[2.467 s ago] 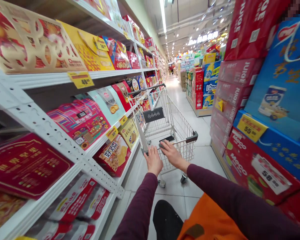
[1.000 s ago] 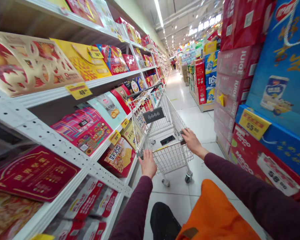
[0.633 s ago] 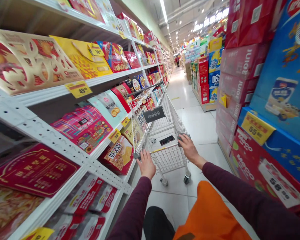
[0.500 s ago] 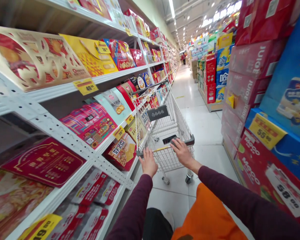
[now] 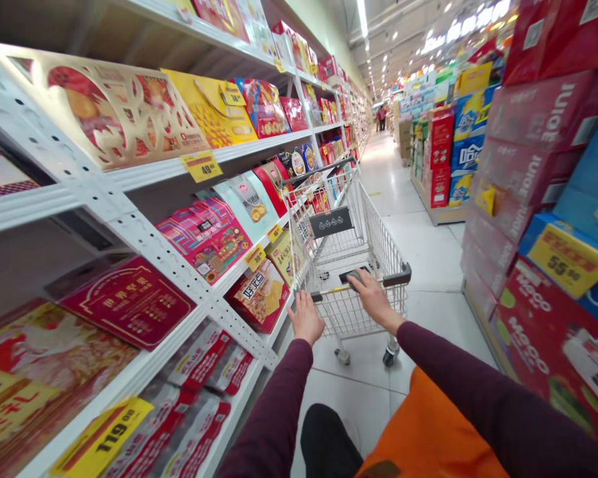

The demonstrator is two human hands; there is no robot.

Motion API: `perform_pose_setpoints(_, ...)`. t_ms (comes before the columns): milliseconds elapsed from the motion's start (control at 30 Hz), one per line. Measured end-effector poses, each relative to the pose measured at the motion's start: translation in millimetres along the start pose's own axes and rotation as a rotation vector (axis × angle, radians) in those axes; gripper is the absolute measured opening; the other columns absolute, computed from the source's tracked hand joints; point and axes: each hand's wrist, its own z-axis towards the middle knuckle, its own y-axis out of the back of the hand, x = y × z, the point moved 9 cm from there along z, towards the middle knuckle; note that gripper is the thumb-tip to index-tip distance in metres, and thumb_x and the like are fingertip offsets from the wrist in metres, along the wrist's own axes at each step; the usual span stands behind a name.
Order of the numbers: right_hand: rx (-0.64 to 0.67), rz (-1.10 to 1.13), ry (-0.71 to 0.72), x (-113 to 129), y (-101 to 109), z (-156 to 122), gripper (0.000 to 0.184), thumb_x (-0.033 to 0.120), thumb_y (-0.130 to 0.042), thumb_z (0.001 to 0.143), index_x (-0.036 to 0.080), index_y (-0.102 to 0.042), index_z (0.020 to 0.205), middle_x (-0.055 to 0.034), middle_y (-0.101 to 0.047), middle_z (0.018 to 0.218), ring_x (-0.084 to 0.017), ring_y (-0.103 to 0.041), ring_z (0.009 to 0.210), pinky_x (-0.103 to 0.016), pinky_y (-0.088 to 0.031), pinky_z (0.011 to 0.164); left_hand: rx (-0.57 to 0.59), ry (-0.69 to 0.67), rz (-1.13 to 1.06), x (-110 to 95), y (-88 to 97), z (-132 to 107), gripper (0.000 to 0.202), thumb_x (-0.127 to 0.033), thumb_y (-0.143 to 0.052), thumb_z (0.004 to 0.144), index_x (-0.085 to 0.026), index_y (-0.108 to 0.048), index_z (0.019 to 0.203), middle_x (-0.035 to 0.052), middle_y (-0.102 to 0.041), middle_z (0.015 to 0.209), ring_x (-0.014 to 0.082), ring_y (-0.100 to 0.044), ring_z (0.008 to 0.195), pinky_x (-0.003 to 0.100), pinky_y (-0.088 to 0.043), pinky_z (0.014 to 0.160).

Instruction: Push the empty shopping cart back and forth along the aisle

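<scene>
Along a supermarket aisle, step in hand judged as steering the cart; next move likely calls for even pressure, easing toward 1 o'clock, off the shelving. Left to right: 好吃点 snack box, left hand's 10 o'clock. Left hand: fingers laid over left end of handle, closure hidden. Wire shopping cart: 12 o'clock, directly ahead, both hands on it. Right hand: curled over handle nearer its middle, can't tell how tightly. JUIOE-marked cartons: 2 o'clock, well apart.
</scene>
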Motion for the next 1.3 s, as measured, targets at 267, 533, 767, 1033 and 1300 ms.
perform_pose_setpoints(267,0.073,0.087,0.223,70.8,-26.2,10.3,0.049,0.0,-0.037,0.079,0.02,-0.059,0.118,-0.0095,-0.051,0.133,-0.023,-0.041,0.128,-0.043,-0.04,0.102,0.028,-0.019,-0.056,22.2,3.3,-4.7,0.079,-0.021,-0.056,0.072,-0.015,-0.022,0.142,0.0134,-0.015,0.153,0.0243,-0.013,0.142,0.053,-0.016,0.112)
perform_pose_setpoints(533,0.023,0.091,0.092,30.5,-10.9,6.6,0.048,0.004,-0.03,0.083,0.017,-0.06,0.118,-0.012,-0.054,0.13,-0.026,-0.043,0.126,-0.045,-0.04,0.102,0.035,0.007,-0.215,29.5,-1.8,-8.5,0.078,-0.013,-0.053,0.071,-0.015,-0.021,0.142,0.0118,-0.014,0.154,0.0232,-0.016,0.141,0.053,-0.015,0.112)
perform_pose_setpoints(767,0.128,0.112,0.332,149.6,-63.6,17.7,0.042,0.007,-0.049,0.083,0.018,-0.056,0.124,-0.0118,-0.053,0.131,-0.026,-0.043,0.126,-0.044,-0.044,0.1,-0.023,0.102,-0.342,51.3,-5.0,-4.7,0.074,-0.012,-0.049,0.075,-0.013,-0.019,0.143,0.0144,-0.03,0.149,0.021,-0.028,0.137,0.045,-0.023,0.112)
perform_pose_setpoints(1033,0.059,0.121,0.346,74.0,-18.7,-8.1,0.047,-0.004,-0.037,0.081,0.017,-0.061,0.115,-0.0108,-0.052,0.132,-0.023,-0.033,0.133,-0.045,-0.042,0.102,-0.054,-0.012,-0.249,28.7,5.1,-4.9,0.08,-0.01,-0.052,0.072,-0.013,-0.016,0.144,0.0136,-0.013,0.154,0.0241,-0.011,0.142,0.051,-0.018,0.112)
perform_pose_setpoints(1300,0.045,0.027,0.251,58.9,-8.9,0.5,0.047,-0.001,-0.038,0.081,0.019,-0.059,0.119,-0.012,-0.05,0.133,-0.024,-0.035,0.131,-0.046,-0.041,0.102,0.003,-0.067,-0.089,-0.2,-1.6,-1.4,0.077,-0.013,-0.052,0.072,-0.014,-0.023,0.143,0.0115,-0.015,0.154,0.0286,-0.009,0.142,0.054,-0.016,0.112)
